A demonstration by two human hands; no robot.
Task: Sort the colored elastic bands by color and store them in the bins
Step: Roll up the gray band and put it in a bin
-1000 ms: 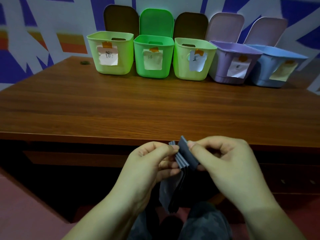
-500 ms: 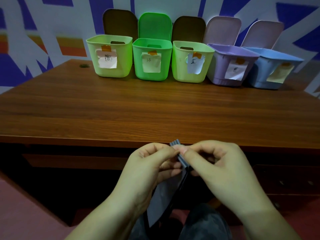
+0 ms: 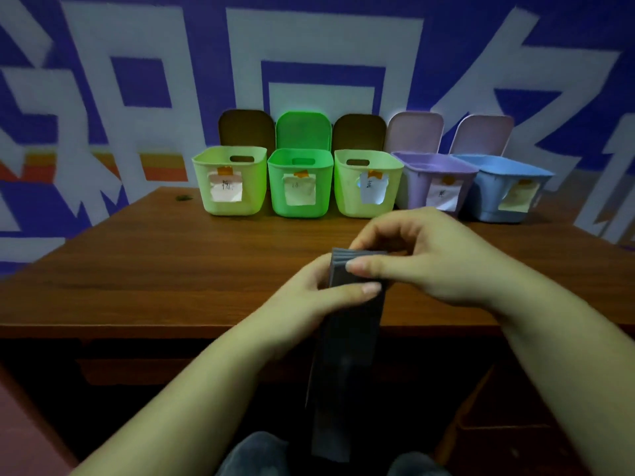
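The left hand [image 3: 311, 290] pinches the upper end of a dark grey, flat folded stack of elastic bands [image 3: 347, 352], thumb across its front. Just right of it, the right hand [image 3: 422, 261] grips the same end, thumb pressed on top. Beyond the grip stand five pastel plastic bins [image 3: 302, 182] on the brown wooden table [image 3: 137, 269].

A brown wooden table [image 3: 144, 269] is carrying five small bins in a row along its far edge, well beyond the fingers [image 3: 369, 235]. A pale green bin [image 3: 230, 201], a bright green bin [image 3: 300, 204] and another pale green bin [image 3: 350, 201] are sitting beyond and left of the fingers, touching or nearly so. A purple bin [image 3: 417, 190] and a blue bin [image 3: 488, 204] are standing beyond and right, each wearing a paper label.
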